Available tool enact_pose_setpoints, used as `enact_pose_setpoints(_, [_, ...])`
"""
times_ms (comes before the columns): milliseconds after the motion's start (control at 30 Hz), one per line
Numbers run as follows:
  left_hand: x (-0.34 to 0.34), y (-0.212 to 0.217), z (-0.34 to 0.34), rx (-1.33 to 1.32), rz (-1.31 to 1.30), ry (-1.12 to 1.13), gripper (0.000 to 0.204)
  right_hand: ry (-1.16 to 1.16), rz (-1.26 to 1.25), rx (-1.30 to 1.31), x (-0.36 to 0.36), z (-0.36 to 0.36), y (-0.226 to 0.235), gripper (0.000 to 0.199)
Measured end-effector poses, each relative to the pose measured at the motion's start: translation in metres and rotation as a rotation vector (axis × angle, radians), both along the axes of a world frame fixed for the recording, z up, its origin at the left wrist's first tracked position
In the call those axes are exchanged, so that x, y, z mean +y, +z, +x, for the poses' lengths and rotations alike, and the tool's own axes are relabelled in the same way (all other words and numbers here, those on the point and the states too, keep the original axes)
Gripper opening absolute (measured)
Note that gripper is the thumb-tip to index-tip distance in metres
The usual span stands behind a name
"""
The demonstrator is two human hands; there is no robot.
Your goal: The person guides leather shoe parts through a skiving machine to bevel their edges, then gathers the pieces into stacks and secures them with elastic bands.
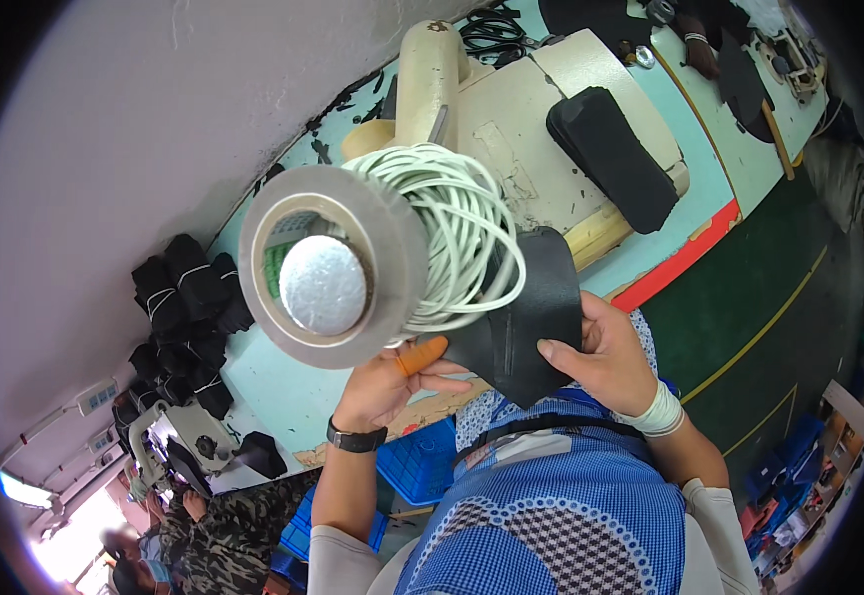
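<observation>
A black leather-like piece (534,332) with a raised seam or slit is held in front of my waist. My right hand (610,359), white bands around its wrist, pinches the piece's right edge, thumb on top. My left hand (384,385), with an orange finger cot and a dark watch, grips the left edge; its other fingers spread below. A coil of pale green-white cord (461,223) covers part of the piece. Beside it, a grey ring-shaped holder with a silver round top (323,286) rises close to view. Behind stands a cream sewing machine (430,89).
A stack of black pieces (615,159) lies on the machine bed, with black scissors (496,35) behind. Tied black bundles (182,288) sit at left. Blue crates (420,464) stand below the table. One co-worker's camouflage sleeve (243,521) shows lower left, another's hand (699,58) upper right.
</observation>
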State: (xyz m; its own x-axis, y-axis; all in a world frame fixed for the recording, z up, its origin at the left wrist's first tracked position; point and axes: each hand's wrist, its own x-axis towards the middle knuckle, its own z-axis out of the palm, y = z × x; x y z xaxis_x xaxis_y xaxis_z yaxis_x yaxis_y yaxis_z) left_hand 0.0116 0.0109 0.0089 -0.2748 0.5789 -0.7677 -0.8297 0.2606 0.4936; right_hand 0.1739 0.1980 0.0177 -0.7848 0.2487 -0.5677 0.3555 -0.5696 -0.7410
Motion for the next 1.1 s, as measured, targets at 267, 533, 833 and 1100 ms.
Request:
enact_pose_setpoints(267, [0.015, -0.004, 0.005, 0.064, -0.045, -0.202, 0.038, -0.011, 0.068, 0.004, 0.004, 0.005, 0.018, 0.039])
enact_pose_setpoints(533, [0.066, 0.017, 0.064, 0.342, 0.333, -0.395, 0.067, 0.064, 1.005, 0.057, 0.012, 0.008, 0.046, 0.044])
enact_pose_setpoints(833, [0.062, 0.036, 0.062, 0.518, 0.188, -0.638, 0.041, 0.477, 2.189, -0.363, 0.079, -0.046, -0.019, 0.06])
enact_pose_setpoints(1100, [0.079, 0.046, 0.059, 0.977, 0.159, -0.731, 0.042, 0.567, 2.33, -0.282, 0.118, -0.062, -0.021, 0.059])
